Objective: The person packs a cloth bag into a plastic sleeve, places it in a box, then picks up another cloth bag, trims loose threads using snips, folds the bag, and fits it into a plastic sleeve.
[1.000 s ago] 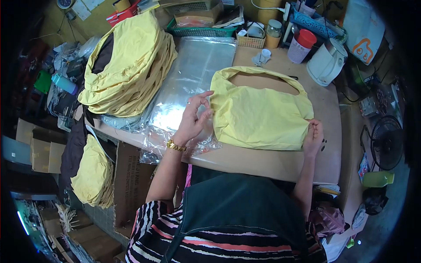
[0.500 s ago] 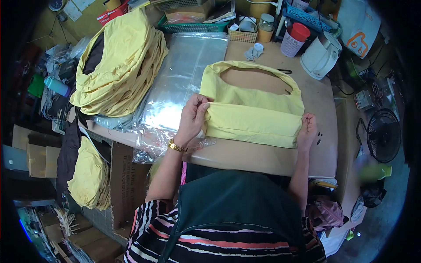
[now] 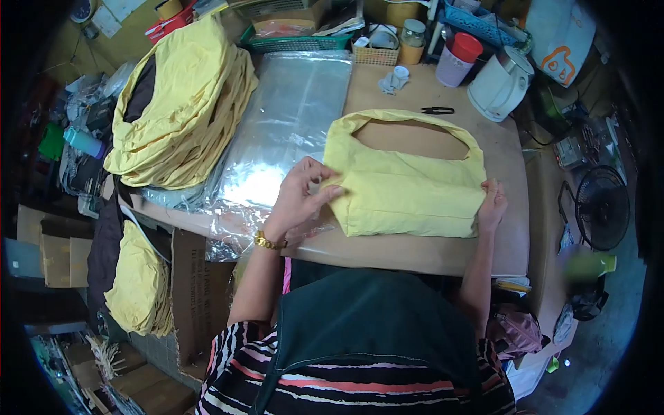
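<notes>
A yellow cloth bag (image 3: 415, 197) lies on the table in front of me, its lower part folded up and its wide handle loop toward the back. My right hand (image 3: 492, 206) pinches the bag's right edge with curled fingers. At the left edge is my left hand (image 3: 304, 194), its thumb and fingers spread apart and touching the cloth. Around my left wrist sits a gold watch (image 3: 268, 241). Black thread snips (image 3: 438, 110) lie beyond the handle.
A tall pile of yellow bags (image 3: 176, 104) stands at the left beside clear plastic sleeves (image 3: 297, 97). Along the back are a green basket (image 3: 297, 43), a wicker basket (image 3: 375, 55), a jar (image 3: 413, 41), a red cup (image 3: 467, 47) and a white kettle (image 3: 501, 83). A fan (image 3: 602, 207) stands at right.
My left hand has loosened from its closed grip, fingers now spread at the bag's left edge. The folded part has slackened and the handle has shifted slightly, uncovering the snips.
</notes>
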A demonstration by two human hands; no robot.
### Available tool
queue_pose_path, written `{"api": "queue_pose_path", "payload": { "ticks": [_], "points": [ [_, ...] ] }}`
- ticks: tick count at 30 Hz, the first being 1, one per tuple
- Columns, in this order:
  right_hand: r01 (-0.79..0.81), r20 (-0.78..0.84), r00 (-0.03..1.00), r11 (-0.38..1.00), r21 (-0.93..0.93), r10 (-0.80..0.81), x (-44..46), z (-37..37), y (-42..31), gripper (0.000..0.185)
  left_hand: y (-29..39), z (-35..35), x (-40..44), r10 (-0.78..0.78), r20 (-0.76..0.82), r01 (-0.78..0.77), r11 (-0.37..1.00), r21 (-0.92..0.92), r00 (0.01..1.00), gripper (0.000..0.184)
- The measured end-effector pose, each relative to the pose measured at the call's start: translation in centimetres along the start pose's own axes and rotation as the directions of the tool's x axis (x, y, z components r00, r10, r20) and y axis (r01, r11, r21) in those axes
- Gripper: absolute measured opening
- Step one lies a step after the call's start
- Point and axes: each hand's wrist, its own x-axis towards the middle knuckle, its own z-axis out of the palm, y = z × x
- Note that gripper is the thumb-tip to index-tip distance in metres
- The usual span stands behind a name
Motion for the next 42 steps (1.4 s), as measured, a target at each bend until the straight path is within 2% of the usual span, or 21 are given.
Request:
{"api": "queue_pose_path", "payload": {
  "ticks": [2,4,5,7,8,10,13,15,16,18,19,20,22,23,24,26,31,33,37,39,42],
  "points": [
    [-0.02,-0.038,0.999,0.999,-0.044,0.019,-0.3,0.1,0.7,0.034,-2.4,2.1,0.2,0.175,-0.054,-0.17,0.981,0.094,0.983,0.011],
    [-0.141,-0.11,0.985,0.989,-0.052,0.134,-0.1,-0.6,0.3,0.039,-3.2,1.5,0.2,-0.002,-0.168,0.004,1.0,0.011,0.986,0.008],
    [-0.235,-0.147,0.962,0.972,-0.02,0.23,-0.2,-0.9,-0.3,0.041,-4.8,0.9,0.1,0.019,-0.283,0.0,0.998,0.068,0.959,0.008],
    [-0.228,-0.163,0.963,0.972,-0.063,0.215,-0.8,0.1,-2.1,0.043,-1.0,0.1,0.9,0.098,-0.331,-0.002,0.961,0.278,0.938,0.006],
    [-0.135,-0.09,0.988,0.988,-0.077,0.128,-1.4,0.8,-3.6,0.04,1.5,0.8,1.6,0.109,-0.317,-0.021,0.963,0.268,0.942,0.006],
    [-0.04,0.023,0.999,0.999,-0.014,0.04,-2.4,2.7,-6.2,0.033,5.8,3.4,2.5,0.504,-0.157,-0.297,0.702,0.647,0.849,0.01],
    [-0.021,0.1,0.995,0.997,0.081,0.012,-4.1,4.8,-10.2,0.028,7.0,6.3,3.0,0.53,0.042,-0.406,0.595,0.694,0.847,0.018],
    [0.034,0.151,0.987,0.986,0.161,-0.059,-4.4,5.1,-10.7,0.025,4.2,7.9,3.1,0.285,0.292,-0.396,0.793,0.462,0.913,0.027],
    [0.029,0.146,0.988,0.986,0.164,-0.054,-4.4,5.0,-10.3,0.025,3.6,8.2,2.9,0.284,0.3,-0.399,0.791,0.464,0.911,0.027],
    [-0.189,0.263,0.957,0.948,0.255,0.12,-4.3,4.7,-9.6,0.024,3.9,8.5,3.0,-0.005,0.281,-0.136,0.867,0.48,0.96,0.031],
    [-0.19,0.252,0.96,0.947,0.26,0.123,-4.4,4.7,-9.4,0.024,4.4,8.3,3.0,-0.122,0.338,-0.055,0.881,0.47,0.933,0.027],
    [-0.163,0.262,0.959,0.965,0.205,0.106,-4.4,4.8,-9.3,0.024,5.1,8.5,3.4,-0.117,0.345,-0.065,0.879,0.473,0.931,0.027],
    [-0.146,0.28,0.955,0.978,0.148,0.1,-4.7,4.9,-9.7,0.024,6.4,9.3,3.4,0.327,0.201,-0.376,0.873,0.311,0.924,0.023],
    [-0.067,0.298,0.954,0.984,0.167,0.014,-4.6,5.0,-10.5,0.024,8.0,10.2,3.8,0.421,0.134,-0.442,0.868,0.228,0.897,0.02],
    [0.016,0.313,0.947,0.982,0.189,-0.075,-4.4,5.0,-11.2,0.024,7.9,10.5,4.1,0.417,0.136,-0.438,0.868,0.233,0.899,0.02],
    [-0.067,0.379,0.925,0.964,0.259,-0.037,-4.0,4.4,-11.9,0.022,7.7,10.8,5.0,0.315,0.409,-0.434,0.869,0.24,0.856,0.015],
    [-0.315,0.645,0.76,0.915,0.252,0.084,-4.0,2.1,-9.9,0.016,8.0,11.3,5.0,0.297,0.291,-0.317,0.948,0.024,0.909,0.007],
    [-0.268,0.491,0.865,0.92,0.286,0.099,-4.6,2.6,-8.7,0.014,7.9,11.5,4.9,0.115,0.329,-0.123,0.992,0.005,0.937,0.008],
    [-0.358,0.418,0.879,0.898,0.256,0.231,-5.4,4.1,-8.6,0.014,7.4,12.0,4.7,0.025,0.413,0.001,0.998,-0.063,0.91,0.012],
    [0.155,0.085,0.984,0.988,-0.017,-0.153,-5.2,4.9,-10.3,0.014,6.6,12.4,4.6,-0.008,0.413,0.044,0.996,-0.079,0.911,0.015],
    [0.121,-0.015,0.993,0.991,0.061,-0.12,-5.1,3.8,-11.9,0.012,6.3,12.7,4.6,0.029,0.3,0.044,0.971,-0.236,0.953,0.013]
  ]
}}
